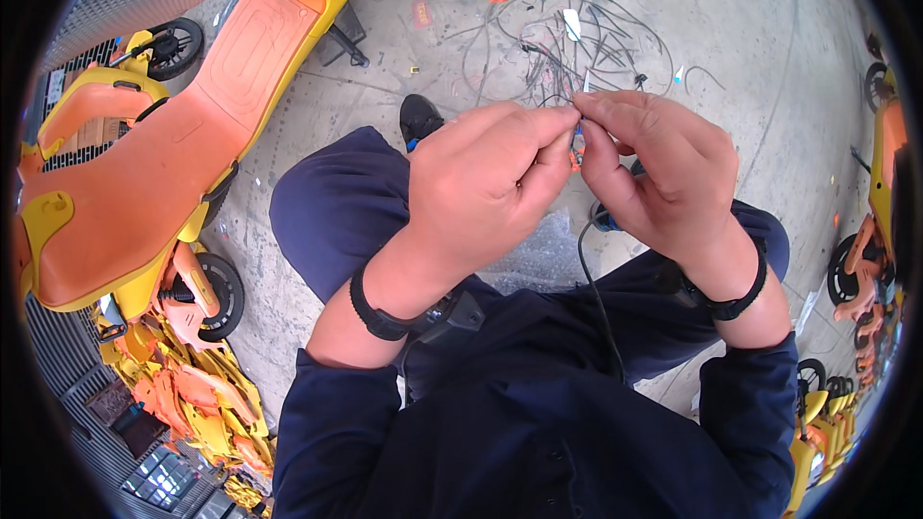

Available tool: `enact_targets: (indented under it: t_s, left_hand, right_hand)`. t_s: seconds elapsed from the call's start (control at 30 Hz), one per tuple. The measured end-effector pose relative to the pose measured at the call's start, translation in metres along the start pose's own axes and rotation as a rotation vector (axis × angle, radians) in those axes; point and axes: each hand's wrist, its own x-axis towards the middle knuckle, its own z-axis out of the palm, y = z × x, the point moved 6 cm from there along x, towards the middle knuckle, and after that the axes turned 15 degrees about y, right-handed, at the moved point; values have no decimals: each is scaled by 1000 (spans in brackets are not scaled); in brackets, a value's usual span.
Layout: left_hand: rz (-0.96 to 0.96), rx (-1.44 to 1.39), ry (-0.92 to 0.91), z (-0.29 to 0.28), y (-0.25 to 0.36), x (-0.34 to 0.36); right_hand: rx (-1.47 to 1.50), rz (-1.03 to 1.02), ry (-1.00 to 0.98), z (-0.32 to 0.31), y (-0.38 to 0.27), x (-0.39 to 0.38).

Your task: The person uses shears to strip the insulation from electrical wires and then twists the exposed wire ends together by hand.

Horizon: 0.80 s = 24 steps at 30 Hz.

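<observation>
My left hand [490, 178] and my right hand [668, 168] meet above my knees, fingertips touching. Each is closed in a pinch on thin wire ends, mostly hidden by the fingers. A bit of blue wire [578, 141] shows just below the pinch. From beneath the fingers a black cable [588, 264] hangs and curves down into my lap. A small pale pointed piece [586, 82] shows just above the fingertips; I cannot tell whether it is held or lies behind.
Loose black cables [615, 34] lie tangled on the concrete floor ahead. A large orange and yellow vehicle body [231, 58] stands close on my left, with a heap of orange and yellow panels [202, 389] behind it. Bubble wrap [538, 255] lies between my legs. More vehicles [865, 259] line the right.
</observation>
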Motion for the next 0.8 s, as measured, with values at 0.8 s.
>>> enact_targets:
  t_s: [0.8]
  left_hand:
    - [-35, -89, -20, -1, 0, -1]
  right_hand:
    - [161, 260, -5, -1, 12, 7]
